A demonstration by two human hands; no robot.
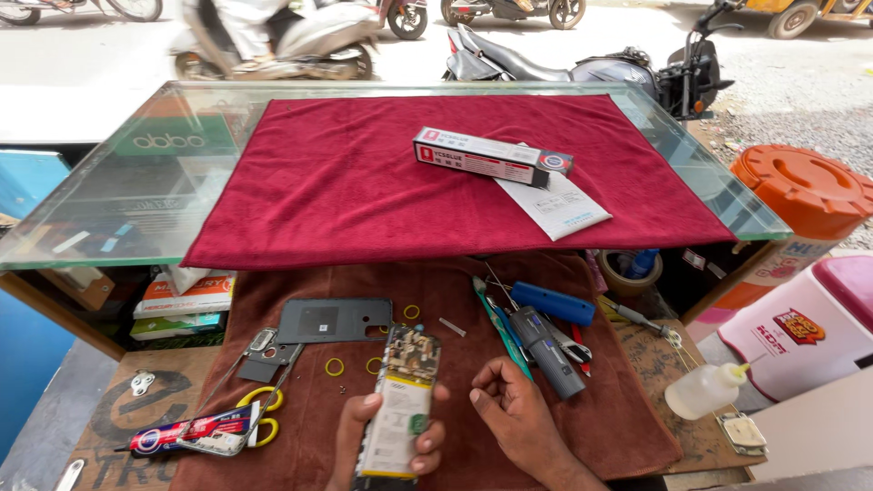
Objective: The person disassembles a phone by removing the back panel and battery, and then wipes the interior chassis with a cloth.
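A: Item one, what is the left hand (386, 441) carrying?

B: It is grasping an opened phone (400, 405), back cover off, circuit board and battery showing. Fingers are wrapping its long edges, holding it lengthwise over the near edge of the brown cloth (627, 427).

A: And the right hand (514, 414)?

B: It is lying on the brown cloth just beside the phone, fingers loosely curled, gripping nothing. Its fingertips are pointing toward the phone's right edge without clearly touching it.

A: Items lying near that hand?

B: A grey electric screwdriver (546, 350), a blue-handled screwdriver (552, 303) and a teal pry tool (498, 329) are sitting toward the right side of the cloth.

A: Left side?

B: A dark grey back cover (332, 320) is lying near the cloth's far edge, with yellow rings (335, 366) scattered beside it. Yellow-handled scissors (259, 414) and a glue tube (186, 435) are lying at the near left corner.

A: Off the cloth?

B: A small squeeze bottle (702, 391) is resting at the workbench's right edge.

A: The upper level?

B: A glass counter (118, 200) is carrying a red cloth (364, 182); a long white and red box (491, 156) and a folded paper (559, 207) are lying near that cloth's right side.
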